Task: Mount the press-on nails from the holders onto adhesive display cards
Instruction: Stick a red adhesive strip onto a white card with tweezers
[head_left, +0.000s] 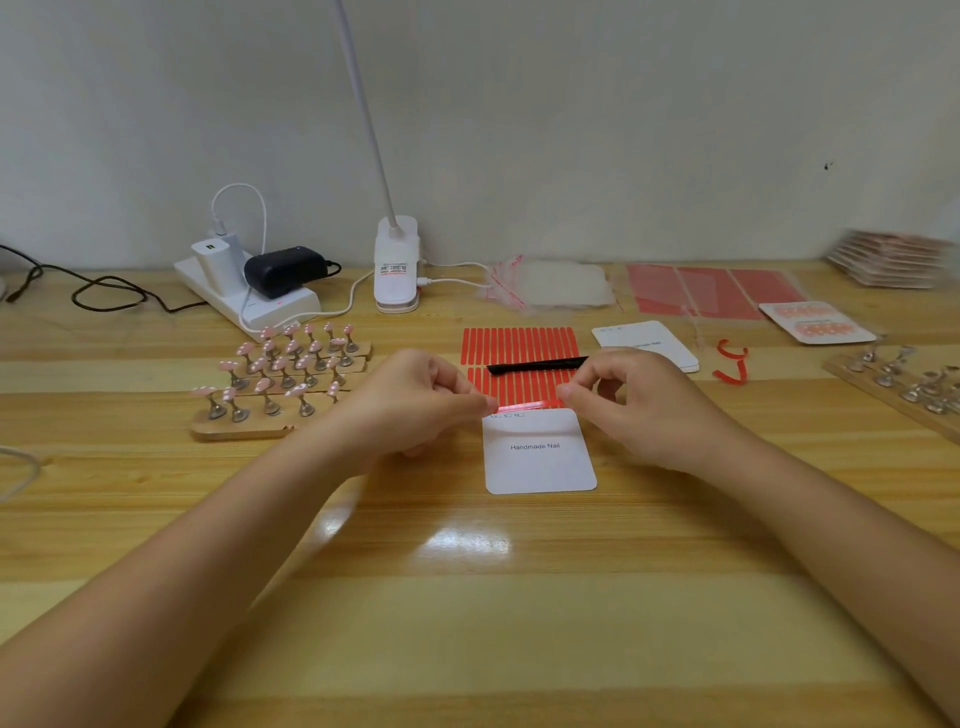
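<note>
A white display card (540, 462) printed "Handmade Nail" lies flat on the table in front of me. My left hand (415, 400) and my right hand (628, 400) each pinch one end of a red adhesive strip (527, 407), stretched level just over the card's far edge. Behind it lies a sheet of red adhesive strips (519, 345) with black tweezers (537, 364) across it. To the left, wooden holders (244, 428) carry several pink press-on nails (283, 364) on metal stands.
A stack of blank cards (647, 345) and peeled red liners (732, 364) lie right of the sheet. A finished card (818, 322), more red sheets (701, 291), clear bags (550, 286), empty metal stands (904, 384), a lamp base (396, 265) and a power strip (249, 296) line the back.
</note>
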